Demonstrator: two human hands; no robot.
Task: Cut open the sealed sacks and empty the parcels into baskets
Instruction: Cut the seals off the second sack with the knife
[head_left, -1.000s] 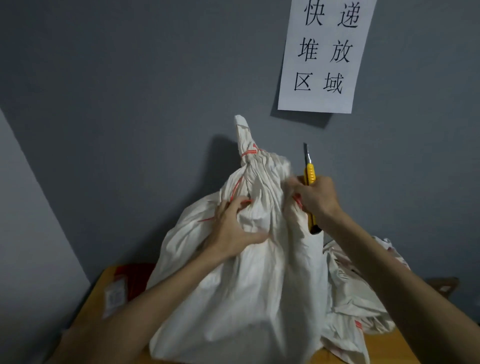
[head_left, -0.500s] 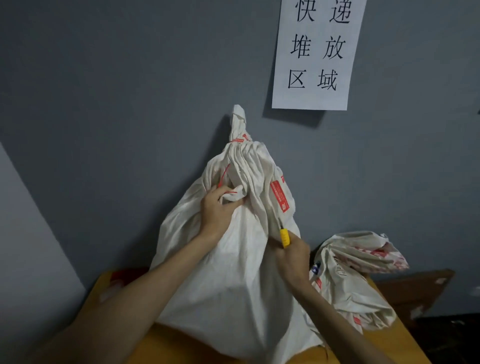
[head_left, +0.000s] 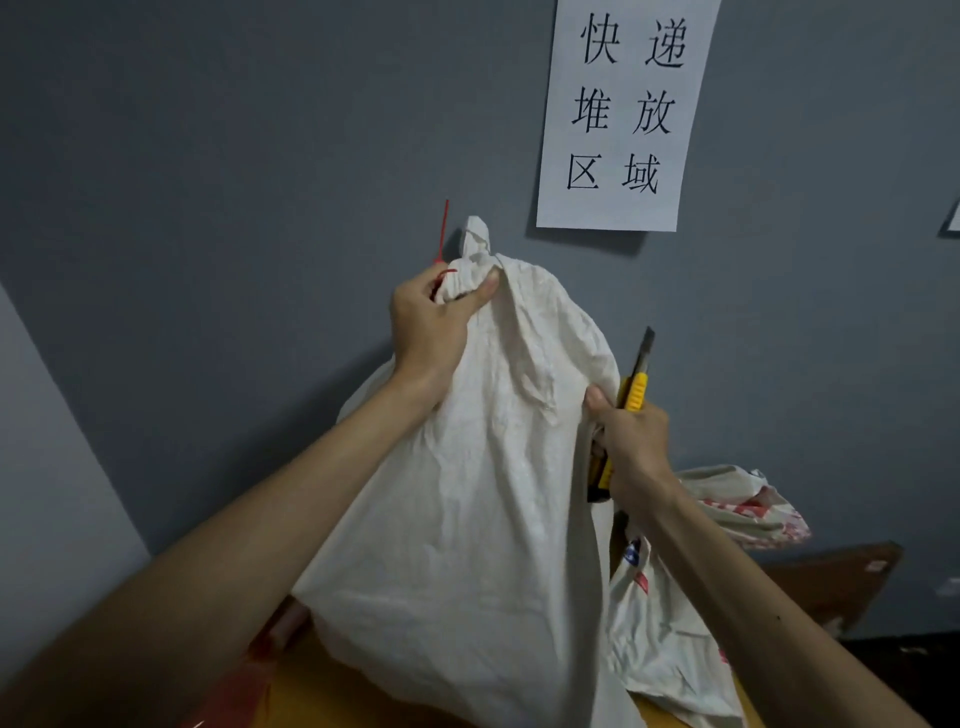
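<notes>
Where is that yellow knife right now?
The yellow utility knife is in the right hand, blade pointing up, right of the big white sack and below the paper wall sign.

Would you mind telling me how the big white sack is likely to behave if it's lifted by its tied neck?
The white sack looks floppy: its cloth creases and drapes under the left hand gripping the neck. It is probably fairly heavy, since the bulging bottom sags. The red tie seems to keep it closed, so it would likely swing rather than spill.
</notes>
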